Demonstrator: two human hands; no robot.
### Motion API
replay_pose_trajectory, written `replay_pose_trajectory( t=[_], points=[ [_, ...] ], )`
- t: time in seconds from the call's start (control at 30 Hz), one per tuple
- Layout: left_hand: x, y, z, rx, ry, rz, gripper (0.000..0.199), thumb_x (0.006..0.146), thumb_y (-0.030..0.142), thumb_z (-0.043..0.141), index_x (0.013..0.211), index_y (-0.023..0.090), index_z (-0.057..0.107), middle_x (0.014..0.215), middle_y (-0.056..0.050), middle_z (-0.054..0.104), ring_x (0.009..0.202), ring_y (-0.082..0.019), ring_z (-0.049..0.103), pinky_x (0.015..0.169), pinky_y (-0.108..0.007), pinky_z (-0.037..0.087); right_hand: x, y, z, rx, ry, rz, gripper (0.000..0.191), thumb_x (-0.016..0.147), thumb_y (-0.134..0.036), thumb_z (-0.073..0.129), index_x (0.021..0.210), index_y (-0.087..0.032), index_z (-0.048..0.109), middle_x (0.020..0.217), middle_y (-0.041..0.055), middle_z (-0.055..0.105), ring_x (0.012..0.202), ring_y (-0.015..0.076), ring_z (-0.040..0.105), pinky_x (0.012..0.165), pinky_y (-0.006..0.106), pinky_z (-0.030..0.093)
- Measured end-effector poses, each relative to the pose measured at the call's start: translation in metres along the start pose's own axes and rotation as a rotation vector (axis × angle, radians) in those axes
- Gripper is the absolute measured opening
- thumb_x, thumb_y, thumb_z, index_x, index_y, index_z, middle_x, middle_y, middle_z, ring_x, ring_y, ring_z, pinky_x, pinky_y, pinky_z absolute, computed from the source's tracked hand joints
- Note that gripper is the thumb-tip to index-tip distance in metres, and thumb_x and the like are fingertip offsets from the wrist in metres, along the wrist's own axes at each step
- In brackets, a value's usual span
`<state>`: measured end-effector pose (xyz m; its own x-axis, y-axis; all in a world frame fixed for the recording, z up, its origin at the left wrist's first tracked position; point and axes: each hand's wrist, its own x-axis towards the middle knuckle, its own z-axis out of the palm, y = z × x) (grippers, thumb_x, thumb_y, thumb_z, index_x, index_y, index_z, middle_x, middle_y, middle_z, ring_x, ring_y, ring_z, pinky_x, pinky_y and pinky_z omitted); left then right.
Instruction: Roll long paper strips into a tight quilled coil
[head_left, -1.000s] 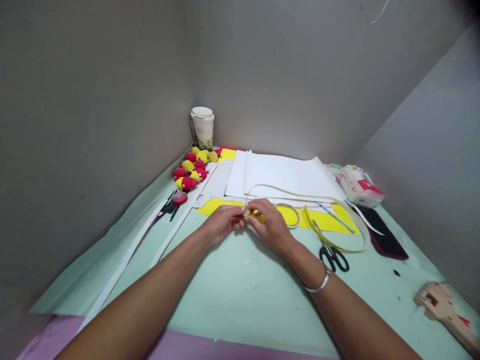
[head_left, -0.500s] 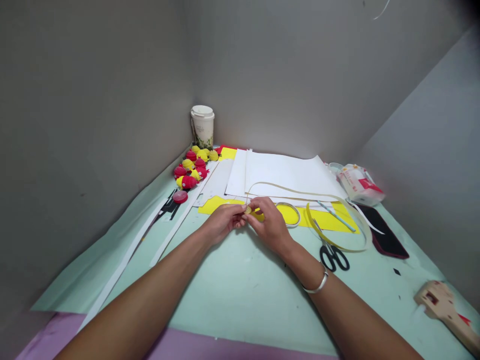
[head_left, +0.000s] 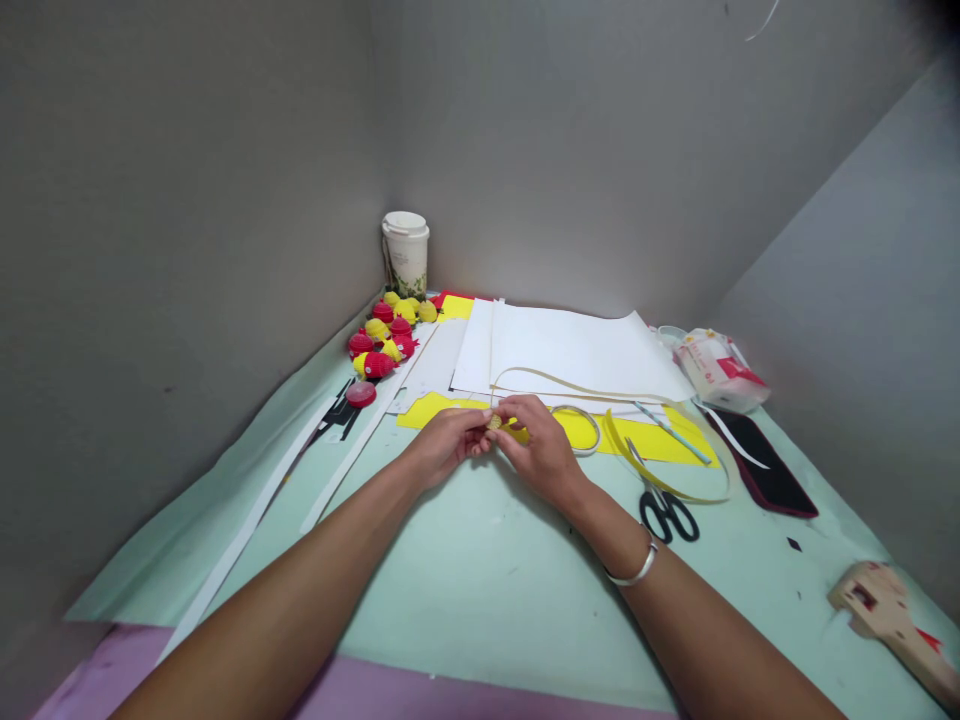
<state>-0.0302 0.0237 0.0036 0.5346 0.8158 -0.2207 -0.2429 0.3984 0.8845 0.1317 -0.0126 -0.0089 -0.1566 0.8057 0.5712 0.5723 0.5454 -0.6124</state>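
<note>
Between my fingertips sits a small yellow paper coil (head_left: 494, 423), and a long thin paper strip (head_left: 577, 383) runs from it. The strip rises behind my fingers, crosses the white sheets and loops round on the right. My left hand (head_left: 450, 442) is closed on the coil from the left, thumb on top. Thumb and forefinger of my right hand (head_left: 544, 448) pinch the coil from the other side. Part of the coil is hidden by the fingers. Just beyond my right hand lies a pale ring-shaped roll (head_left: 598, 432).
Scissors (head_left: 670, 515), a pen (head_left: 675, 434), a phone (head_left: 772, 465), a tissue pack (head_left: 721, 370) and a glue gun (head_left: 874, 600) lie to the right. White paper (head_left: 577, 340) covers the back. Several red and yellow paper figures (head_left: 375, 364) and a lidded cup (head_left: 406, 255) stand back left.
The strip's loop on the right has drawn in to the left and grown smaller. Both hands keep their place on the coil, with only slight finger movement.
</note>
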Motion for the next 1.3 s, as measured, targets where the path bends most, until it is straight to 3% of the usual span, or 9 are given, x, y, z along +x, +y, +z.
replay_pose_trajectory(
  t=[0.33, 0.57, 1.3],
  points=[
    [0.0007, -0.0002, 0.0005, -0.009, 0.009, 0.007, 0.017, 0.077, 0.026, 0.066, 0.077, 0.009, 0.064, 0.066, -0.003, 0.058, 0.057, -0.008, 0.050, 0.053, -0.020, 0.038, -0.0001, 0.0008, 0.0006, -0.082, 0.049, -0.025, 0.026, 0.082, -0.020, 0.064, 0.107, -0.022, 0.057, 0.103, 0.0080, 0.061, 0.097, 0.0222, 0.057, 0.082, 0.038, 0.051],
    [-0.0001, 0.0005, 0.0016, 0.011, 0.008, 0.009, 0.019, 0.078, 0.027, 0.066, 0.072, 0.009, 0.063, 0.064, -0.004, 0.056, 0.056, -0.009, 0.049, 0.053, -0.021, 0.038, -0.0003, 0.0007, 0.0024, -0.094, 0.075, -0.020, 0.011, 0.082, -0.021, 0.064, 0.091, -0.023, 0.058, 0.100, 0.0074, 0.060, 0.097, 0.0219, 0.056, 0.081, 0.037, 0.050],
    [-0.0002, 0.0010, 0.0009, 0.017, 0.000, 0.012, 0.016, 0.076, 0.025, 0.066, 0.073, 0.009, 0.064, 0.066, -0.004, 0.059, 0.056, -0.009, 0.050, 0.053, -0.021, 0.038, -0.0008, 0.0022, -0.0009, -0.042, 0.005, -0.022, 0.018, 0.083, -0.018, 0.061, 0.100, -0.023, 0.062, 0.105, 0.0082, 0.060, 0.094, 0.0202, 0.059, 0.082, 0.036, 0.052]
  ],
)
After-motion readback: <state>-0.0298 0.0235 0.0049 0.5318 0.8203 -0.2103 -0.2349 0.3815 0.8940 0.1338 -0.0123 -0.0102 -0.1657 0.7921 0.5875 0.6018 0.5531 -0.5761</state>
